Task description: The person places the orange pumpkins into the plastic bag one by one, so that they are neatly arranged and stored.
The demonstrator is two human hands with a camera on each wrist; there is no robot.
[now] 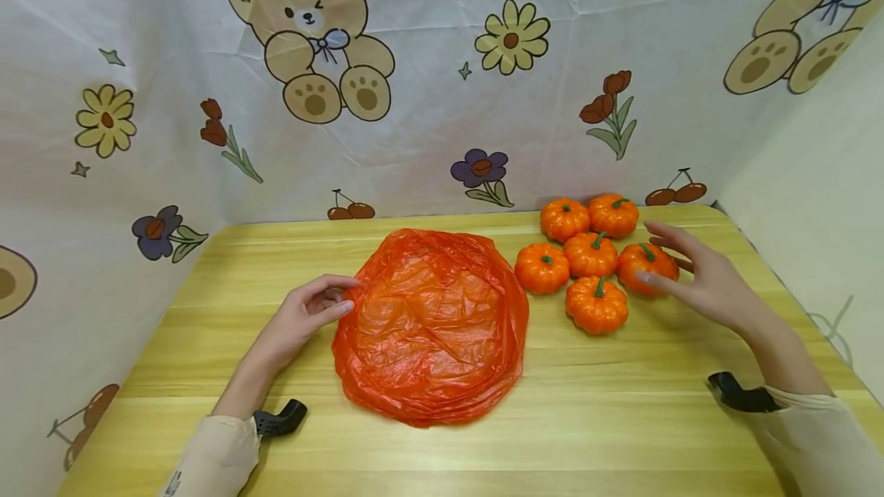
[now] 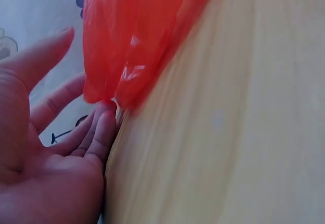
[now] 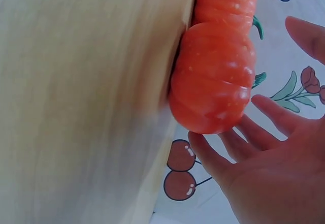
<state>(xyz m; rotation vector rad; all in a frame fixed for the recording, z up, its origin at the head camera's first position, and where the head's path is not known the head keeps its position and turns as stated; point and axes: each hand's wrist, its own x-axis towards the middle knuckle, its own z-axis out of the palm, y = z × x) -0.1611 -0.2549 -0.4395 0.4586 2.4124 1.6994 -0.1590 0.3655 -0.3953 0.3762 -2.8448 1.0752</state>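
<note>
The red bag (image 1: 428, 320) lies in the middle of the bench (image 1: 587, 420). The left hand (image 1: 311, 305), fingers loose, is at its left edge. The right hand (image 1: 704, 282), fingers spread, is around the right side of one pumpkin (image 1: 630, 265). Five more pumpkins (image 1: 589, 255) sit to its left.

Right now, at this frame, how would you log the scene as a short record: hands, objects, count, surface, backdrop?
Left hand: at left edge of red plastic bag
Right hand: at rightmost pumpkin, no closed grip visible
Bag state: crumpled, spread roughly round
Pumpkin count: six, orange, green-stemmed, right of bag
Surface: wood-grain table
Backdrop: pale cloth printed with bears, flowers, cherries
</note>
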